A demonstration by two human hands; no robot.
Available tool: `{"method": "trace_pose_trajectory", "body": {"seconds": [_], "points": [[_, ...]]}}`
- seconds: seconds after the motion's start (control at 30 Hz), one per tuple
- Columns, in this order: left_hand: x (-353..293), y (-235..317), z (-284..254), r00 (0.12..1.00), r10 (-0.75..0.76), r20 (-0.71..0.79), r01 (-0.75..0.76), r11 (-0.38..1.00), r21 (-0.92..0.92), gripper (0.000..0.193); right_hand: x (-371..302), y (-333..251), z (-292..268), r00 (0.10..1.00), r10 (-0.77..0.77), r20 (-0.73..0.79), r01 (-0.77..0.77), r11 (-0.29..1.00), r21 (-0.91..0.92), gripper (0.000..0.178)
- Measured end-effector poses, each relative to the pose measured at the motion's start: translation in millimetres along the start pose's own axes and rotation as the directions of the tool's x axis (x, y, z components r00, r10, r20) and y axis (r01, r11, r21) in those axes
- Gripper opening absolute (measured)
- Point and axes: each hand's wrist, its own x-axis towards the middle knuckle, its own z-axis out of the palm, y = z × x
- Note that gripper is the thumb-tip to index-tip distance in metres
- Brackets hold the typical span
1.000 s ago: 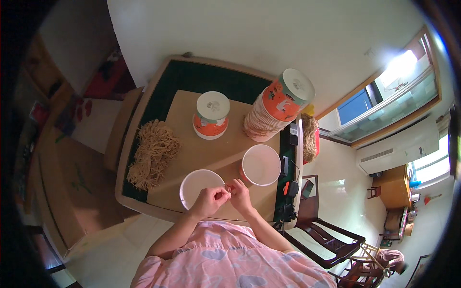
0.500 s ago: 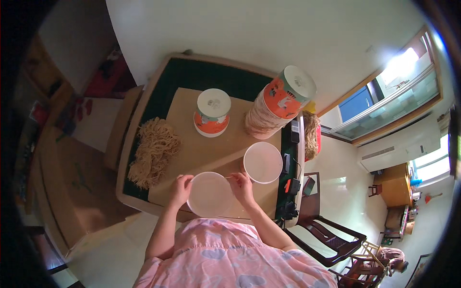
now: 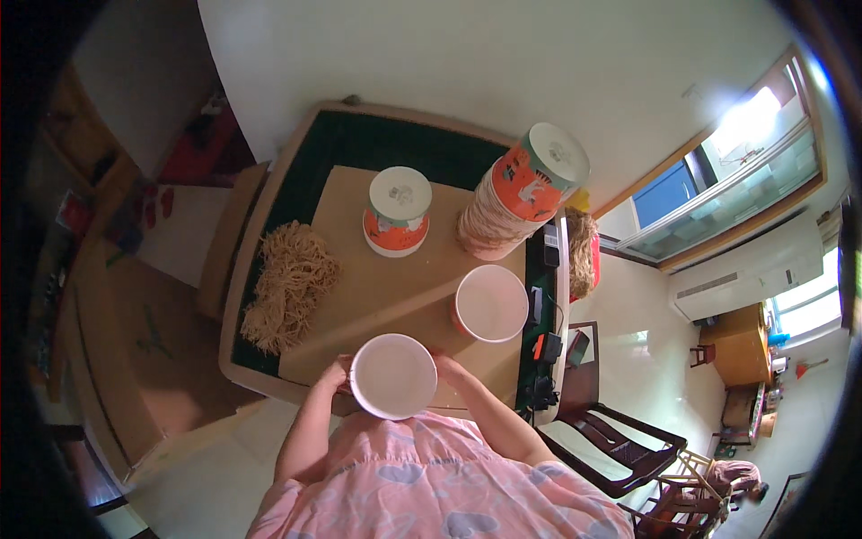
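Note:
A white-lined paper tub point(image 3: 393, 377) is held at the table's front edge, its mouth toward me. At its left side my left hand point(image 3: 340, 374) is closed on it, fingers partly hidden behind the wall. My right hand point(image 3: 446, 369) presses the opposite side, its fingertips also mostly out of sight. Just to the right stands another paper tub point(image 3: 492, 304), mouth up, showing a little orange on its outside. Left of my hands lies a loose heap of tan cords point(image 3: 292, 287).
An upside-down orange and green tub point(image 3: 400, 207) stands at the middle back. Right of it leans a tall stack of nested tubs point(image 3: 521, 193). Power adapters with cables point(image 3: 544, 349) line the right table edge. A dark wooden chair point(image 3: 620, 445) stands beyond.
Both hands have gone from the tub's rim, with a thin strand at the right fingers, down to its sides. The tub has shifted slightly and tipped toward me. The strand no longer shows.

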Motion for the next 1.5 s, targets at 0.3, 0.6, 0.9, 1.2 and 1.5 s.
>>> {"method": "trace_pose_trajectory", "body": {"seconds": [0.3, 0.6, 0.9, 1.2, 1.5], "points": [[-57.3, 69.3, 14.1, 0.945, 0.298, -0.137, -0.327, 0.898, -0.296, 0.044, -15.1, -50.1, -13.5, 0.929, -0.244, -0.280, 0.318, 0.911, 0.262, 0.039], [-118.4, 129.3, 52.8, 0.454, 0.776, -0.437, -0.813, 0.562, 0.152, 0.020, -48.9, -92.6, -16.8, 0.819, -0.360, -0.447, 0.520, 0.794, 0.315, 0.040], [-110.9, 131.3, 47.5, 0.619, 0.681, -0.391, -0.745, 0.667, -0.018, 0.016, -81.1, -118.1, -17.7, 0.828, -0.356, -0.434, 0.520, 0.778, 0.353, 0.038], [-137.7, 157.7, 60.4, 0.718, 0.621, -0.314, -0.695, 0.659, -0.287, 0.014, -150.6, -202.2, -75.5, 0.317, -0.745, -0.587, 0.834, 0.514, -0.201, 0.031], [-132.5, 153.7, 63.7, 0.672, 0.681, -0.292, -0.740, 0.634, -0.224, 0.010, -176.6, -363.4, -161.4, -0.284, -0.958, 0.043, -0.363, 0.066, -0.930, 0.044]]}}
